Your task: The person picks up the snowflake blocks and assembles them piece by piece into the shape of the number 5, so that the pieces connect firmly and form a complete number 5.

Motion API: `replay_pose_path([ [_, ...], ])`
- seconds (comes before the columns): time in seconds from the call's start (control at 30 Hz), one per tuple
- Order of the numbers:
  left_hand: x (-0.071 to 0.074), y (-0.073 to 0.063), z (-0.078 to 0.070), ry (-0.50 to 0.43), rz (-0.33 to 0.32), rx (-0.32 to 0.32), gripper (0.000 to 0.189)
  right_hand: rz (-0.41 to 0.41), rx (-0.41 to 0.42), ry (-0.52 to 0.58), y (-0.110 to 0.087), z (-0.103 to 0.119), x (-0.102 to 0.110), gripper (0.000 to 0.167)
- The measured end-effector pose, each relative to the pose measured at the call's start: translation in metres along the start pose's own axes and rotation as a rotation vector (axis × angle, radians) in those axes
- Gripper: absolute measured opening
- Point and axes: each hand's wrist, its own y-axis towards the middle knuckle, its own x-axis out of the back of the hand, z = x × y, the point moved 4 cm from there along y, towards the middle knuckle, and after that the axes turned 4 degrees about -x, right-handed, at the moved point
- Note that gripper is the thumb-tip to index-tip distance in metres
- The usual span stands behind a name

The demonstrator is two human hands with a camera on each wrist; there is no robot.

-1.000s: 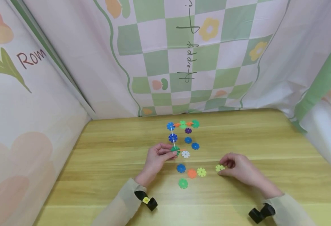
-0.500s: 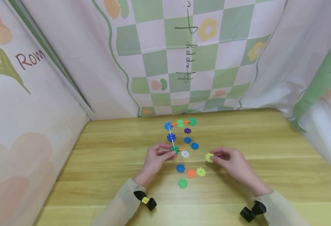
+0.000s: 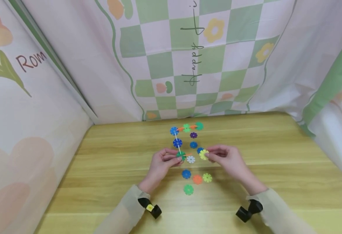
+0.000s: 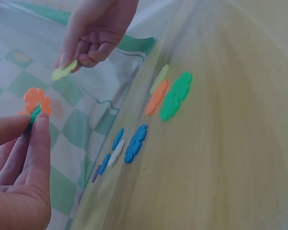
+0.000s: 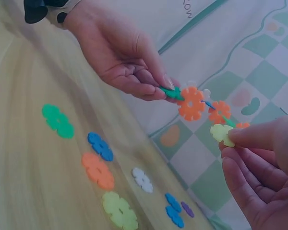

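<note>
My left hand pinches a green snowflake disc, the near end of a chain of interlocked discs held above the table. An orange disc is slotted into that green one. Farther along come a dark blue disc and a lighter blue disc; there the chain bends right through a light green disc to another green disc. Between thumb and fingers, my right hand holds a yellow snowflake disc, raised off the table and apart from the orange disc.
Loose discs lie on the wooden table below the hands: purple, blue, white, another blue, orange, yellow and green. A printed curtain hangs behind the table.
My right hand has lifted the yellow disc and carried it left and away from me, toward the chain. The left hand keeps its grip on the green disc, nearly still.
</note>
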Motion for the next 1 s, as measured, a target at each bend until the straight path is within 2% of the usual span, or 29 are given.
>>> replay_pose_path([
  [0.37, -0.002, 0.001, 0.002, -0.018, 0.007, -0.004, 0.024, -0.011, 0.002, 0.053, 0.010, -0.001, -0.013, 0.026],
  [1.0, -0.003, -0.001, 0.002, -0.018, 0.010, -0.021, 0.022, 0.008, -0.013, 0.100, 0.012, -0.002, -0.023, 0.023],
])
